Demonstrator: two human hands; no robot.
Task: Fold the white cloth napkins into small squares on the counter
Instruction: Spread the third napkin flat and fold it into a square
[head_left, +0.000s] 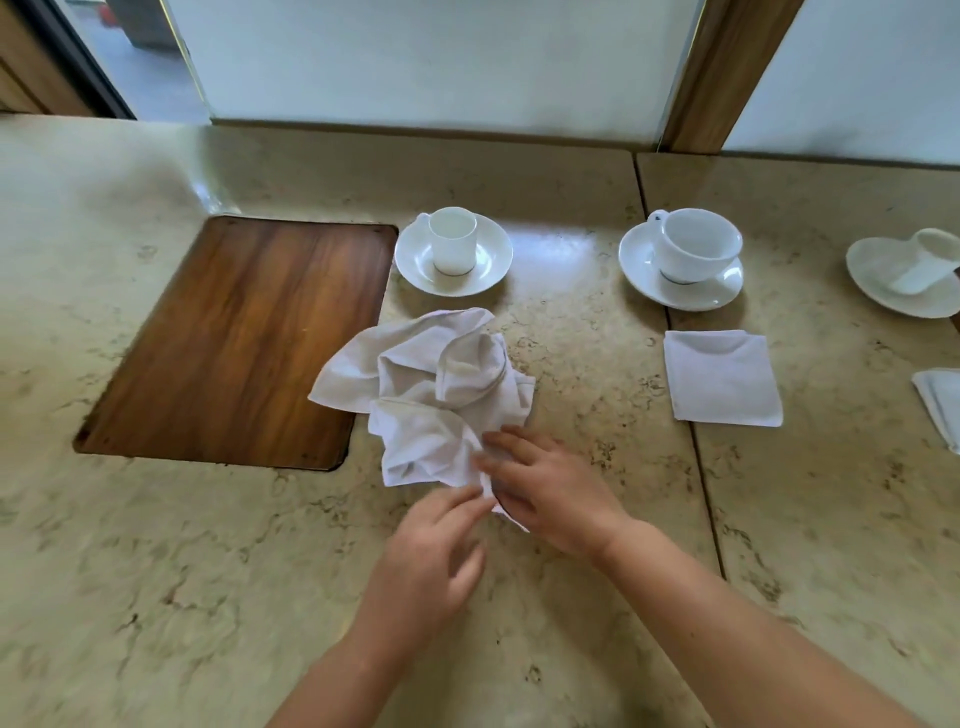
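A crumpled white napkin (426, 384) lies on the beige stone counter (156, 571), just right of a wooden inset panel. My right hand (545, 493) rests on the napkin's near corner with its fingers pinching the cloth edge. My left hand (431, 556) reaches in from below, fingertips touching the same corner; its grip is blurred. A folded square napkin (722, 379) lies flat to the right. Another folded napkin (943, 405) shows partly at the right edge.
A wooden inset panel (244, 338) fills the counter's left. Behind the napkin stand a small cup on a saucer (454, 254) and a wider cup on a saucer (685, 260). A third cup lies tipped on a saucer (904, 275) at far right. A glass partition runs along the back.
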